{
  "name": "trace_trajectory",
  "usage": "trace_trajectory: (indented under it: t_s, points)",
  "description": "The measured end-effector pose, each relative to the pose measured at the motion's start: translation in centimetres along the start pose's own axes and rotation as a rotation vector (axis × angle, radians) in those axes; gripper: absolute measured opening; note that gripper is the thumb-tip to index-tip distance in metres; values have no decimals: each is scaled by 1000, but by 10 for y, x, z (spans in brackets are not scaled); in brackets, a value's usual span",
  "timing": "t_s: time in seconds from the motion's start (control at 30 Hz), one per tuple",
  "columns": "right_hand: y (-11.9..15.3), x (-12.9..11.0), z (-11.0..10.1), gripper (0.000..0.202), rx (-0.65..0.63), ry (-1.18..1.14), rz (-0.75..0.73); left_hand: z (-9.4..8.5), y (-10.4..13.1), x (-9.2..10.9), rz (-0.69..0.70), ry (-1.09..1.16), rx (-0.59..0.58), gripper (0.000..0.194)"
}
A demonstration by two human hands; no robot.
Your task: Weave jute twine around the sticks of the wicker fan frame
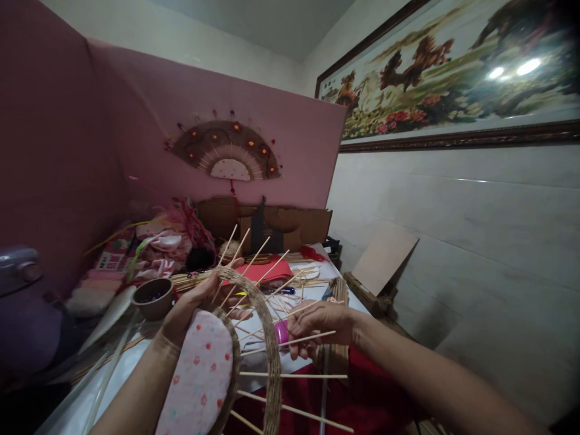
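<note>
A half-made fan tilts in front of me, with a white dotted half-round centre, thin wooden sticks spreading from it and a band of brown twine wound across them. My left hand grips its upper end, the fingers partly behind the sticks. On the right, my right hand has its fingers curled round a bright pink object, close to the stick ends and beside the twine band. Part of that pink object is hidden by the fingers.
A brown bowl with small dark items stands left, near heaped cloth and yarn. Red sheets and loose sticks lie behind the fan. A finished fan hangs on the pink board. A flat panel leans at right.
</note>
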State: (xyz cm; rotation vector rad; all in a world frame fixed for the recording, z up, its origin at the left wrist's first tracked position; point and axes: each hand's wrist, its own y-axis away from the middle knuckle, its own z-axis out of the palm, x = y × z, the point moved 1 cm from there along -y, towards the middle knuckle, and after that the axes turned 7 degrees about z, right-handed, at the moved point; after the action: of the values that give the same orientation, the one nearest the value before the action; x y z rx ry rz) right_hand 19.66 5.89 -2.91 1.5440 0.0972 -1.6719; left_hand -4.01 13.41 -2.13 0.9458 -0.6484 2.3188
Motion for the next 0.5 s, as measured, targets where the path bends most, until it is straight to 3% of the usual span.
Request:
trace_trajectory:
  t_s: [0.17, 0.37, 0.5]
  points:
    - [-17, 8, 13, 21, -52, -5, -117, 4, 2, 0, -6, 63, -10, 50]
    - [-40, 28, 21, 27, 195, -139, -409, 2, 0, 2, 26, 46, 43, 47]
    - [-51, 31, 28, 20, 292, -254, -500, -9, -3, 2, 57, -15, 128, 46]
